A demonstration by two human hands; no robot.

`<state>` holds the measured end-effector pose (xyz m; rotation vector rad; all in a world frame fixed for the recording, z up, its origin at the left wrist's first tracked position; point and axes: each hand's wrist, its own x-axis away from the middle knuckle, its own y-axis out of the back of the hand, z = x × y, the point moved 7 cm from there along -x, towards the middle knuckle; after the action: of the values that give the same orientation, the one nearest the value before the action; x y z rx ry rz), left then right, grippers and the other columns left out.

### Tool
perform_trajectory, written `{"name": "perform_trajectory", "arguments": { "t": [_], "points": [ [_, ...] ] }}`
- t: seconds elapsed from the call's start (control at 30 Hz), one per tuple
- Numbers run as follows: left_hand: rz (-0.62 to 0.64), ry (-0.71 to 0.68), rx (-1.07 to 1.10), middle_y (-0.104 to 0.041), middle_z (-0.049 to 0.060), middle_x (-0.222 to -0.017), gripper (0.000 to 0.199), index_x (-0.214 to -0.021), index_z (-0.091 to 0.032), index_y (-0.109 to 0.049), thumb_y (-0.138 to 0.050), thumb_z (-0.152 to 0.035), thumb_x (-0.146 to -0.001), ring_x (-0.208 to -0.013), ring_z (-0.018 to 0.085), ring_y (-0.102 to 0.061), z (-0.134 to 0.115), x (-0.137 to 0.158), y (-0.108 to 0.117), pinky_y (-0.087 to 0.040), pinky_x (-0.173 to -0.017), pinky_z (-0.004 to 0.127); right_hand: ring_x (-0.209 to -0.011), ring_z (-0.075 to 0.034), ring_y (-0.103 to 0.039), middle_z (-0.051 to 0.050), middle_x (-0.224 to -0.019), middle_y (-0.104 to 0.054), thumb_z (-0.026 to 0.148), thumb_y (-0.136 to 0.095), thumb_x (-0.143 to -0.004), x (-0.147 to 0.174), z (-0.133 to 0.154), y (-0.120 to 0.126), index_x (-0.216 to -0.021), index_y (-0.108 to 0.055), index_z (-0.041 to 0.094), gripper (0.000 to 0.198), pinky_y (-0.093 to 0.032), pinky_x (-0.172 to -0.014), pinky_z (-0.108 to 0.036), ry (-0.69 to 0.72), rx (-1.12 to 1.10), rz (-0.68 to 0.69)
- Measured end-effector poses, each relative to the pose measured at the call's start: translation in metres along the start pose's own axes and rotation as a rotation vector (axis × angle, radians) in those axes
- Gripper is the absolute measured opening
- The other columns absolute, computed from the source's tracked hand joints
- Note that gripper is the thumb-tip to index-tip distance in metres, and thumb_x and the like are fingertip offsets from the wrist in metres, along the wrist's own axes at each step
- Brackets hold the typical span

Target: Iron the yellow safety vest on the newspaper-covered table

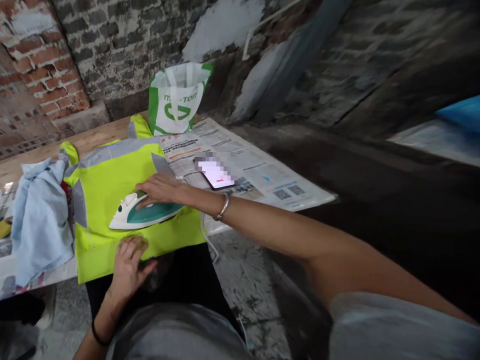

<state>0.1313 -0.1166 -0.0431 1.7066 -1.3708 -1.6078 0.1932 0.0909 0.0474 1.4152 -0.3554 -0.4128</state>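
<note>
A neon yellow and grey garment point(112, 180) lies spread over the table, its lower hem at the near edge. On its lower part rests a white and teal clothes iron point(150, 216), soleplate down and tip to the left. My right hand point(159, 189) is wrapped round the iron's handle, with a silver bangle on that wrist. Just below the iron, my left hand point(129, 262) touches the garment's hem at the table edge. Its fingers are bent, with the thumb held apart, and nothing shows in its grasp. The iron's white cord point(207, 235) hangs off the near edge.
A light blue cloth point(41, 220) lies crumpled at the left. Newspaper point(270, 175) covers the right of the table, with a lit phone point(216, 172) on it. Behind stands a white and green bag point(180, 97), near a brick wall point(120, 45).
</note>
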Motion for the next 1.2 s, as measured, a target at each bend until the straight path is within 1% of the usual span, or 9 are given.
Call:
{"name": "perform_trajectory", "arguments": {
  "t": [0.1,0.2,0.33,0.5,0.73,0.83,0.97,1.1,1.2],
  "points": [
    [0.047,-0.041,0.016,-0.071,0.012,-0.129,0.042,-0.129,-0.022,-0.064,-0.077,-0.031,-0.091,-0.120,0.031,-0.065,-0.012,-0.011,-0.017,-0.056,-0.100,0.050,-0.106,-0.033,-0.074,-0.017,-0.107,-0.080,0.072,-0.065,-0.092,0.003,0.008,0.000,-0.121,-0.073,0.018,0.062,-0.049,-0.082,-0.034,-0.034,0.005,-0.017],
    [0.031,-0.035,-0.012,-0.072,0.011,-0.124,0.037,-0.124,-0.022,-0.066,-0.078,-0.026,-0.089,-0.116,0.030,-0.066,-0.014,-0.014,-0.028,-0.056,-0.096,0.050,-0.107,-0.035,-0.074,-0.019,-0.107,-0.079,0.070,-0.062,-0.094,0.007,0.014,-0.001,-0.121,-0.072,0.016,0.062,-0.052,-0.084,-0.035,-0.079,0.002,-0.040],
    [-0.002,-0.018,-0.028,-0.073,0.010,-0.124,0.035,-0.121,-0.022,-0.067,-0.078,-0.022,-0.087,-0.116,0.030,-0.066,-0.012,-0.012,-0.031,-0.056,-0.097,0.051,-0.111,-0.036,-0.074,-0.022,-0.110,-0.078,0.064,-0.060,-0.098,0.012,0.020,0.001,-0.123,-0.070,0.012,0.058,-0.054,-0.089,-0.038,-0.143,-0.023,-0.065],
    [0.011,-0.026,-0.029,-0.073,0.010,-0.124,0.039,-0.125,-0.022,-0.065,-0.077,-0.025,-0.089,-0.113,0.030,-0.067,-0.015,-0.013,-0.028,-0.057,-0.095,0.051,-0.110,-0.037,-0.074,-0.025,-0.109,-0.077,0.058,-0.062,-0.099,0.014,0.022,0.001,-0.123,-0.070,0.011,0.053,-0.055,-0.090,-0.039,-0.223,-0.076,-0.061],
    [-0.145,-0.104,-0.087,-0.075,0.009,-0.116,0.021,-0.119,-0.023,-0.067,-0.062,-0.025,-0.098,-0.106,0.027,-0.070,-0.017,-0.012,-0.028,-0.058,-0.090,0.047,-0.104,-0.033,-0.076,-0.023,-0.107,-0.078,0.049,-0.055,-0.104,-0.019,0.019,0.004,-0.119,-0.071,0.012,0.043,-0.057,-0.087,-0.037,-0.281,-0.071,-0.138],
    [-0.125,-0.101,-0.094,-0.075,0.009,-0.117,0.025,-0.120,-0.022,-0.067,-0.065,-0.025,-0.096,-0.106,0.027,-0.069,-0.016,-0.011,-0.031,-0.059,-0.090,0.047,-0.105,-0.032,-0.076,-0.023,-0.109,-0.078,0.046,-0.055,-0.105,-0.034,0.020,0.006,-0.119,-0.070,0.011,0.041,-0.057,-0.088,-0.037,-0.299,-0.062,-0.151],
    [-0.047,-0.046,-0.032,-0.074,0.009,-0.121,0.031,-0.127,-0.022,-0.066,-0.066,-0.026,-0.096,-0.110,0.026,-0.067,-0.018,-0.010,-0.033,-0.057,-0.095,0.048,-0.106,-0.033,-0.075,-0.024,-0.109,-0.077,0.047,-0.053,-0.105,-0.035,0.024,0.001,-0.119,-0.070,0.011,0.042,-0.057,-0.089,-0.038,-0.274,-0.023,-0.156],
    [-0.120,-0.026,0.017,-0.075,0.008,-0.117,0.022,-0.121,-0.022,-0.068,-0.060,-0.028,-0.101,-0.108,0.024,-0.067,-0.021,-0.008,-0.034,-0.055,-0.097,0.047,-0.107,-0.034,-0.075,-0.025,-0.107,-0.077,0.053,-0.053,-0.104,-0.036,0.022,-0.010,-0.121,-0.068,0.011,0.048,-0.056,-0.089,-0.038,-0.250,0.020,-0.092],
    [-0.172,-0.040,0.006,-0.077,0.006,-0.113,0.022,-0.120,-0.022,-0.067,-0.054,-0.029,-0.104,-0.103,0.024,-0.068,-0.023,-0.006,-0.038,-0.055,-0.094,0.045,-0.108,-0.034,-0.075,-0.025,-0.109,-0.077,0.056,-0.053,-0.104,-0.052,0.015,-0.011,-0.123,-0.067,0.011,0.051,-0.055,-0.088,-0.037,-0.256,0.040,-0.088]
  ]
}}
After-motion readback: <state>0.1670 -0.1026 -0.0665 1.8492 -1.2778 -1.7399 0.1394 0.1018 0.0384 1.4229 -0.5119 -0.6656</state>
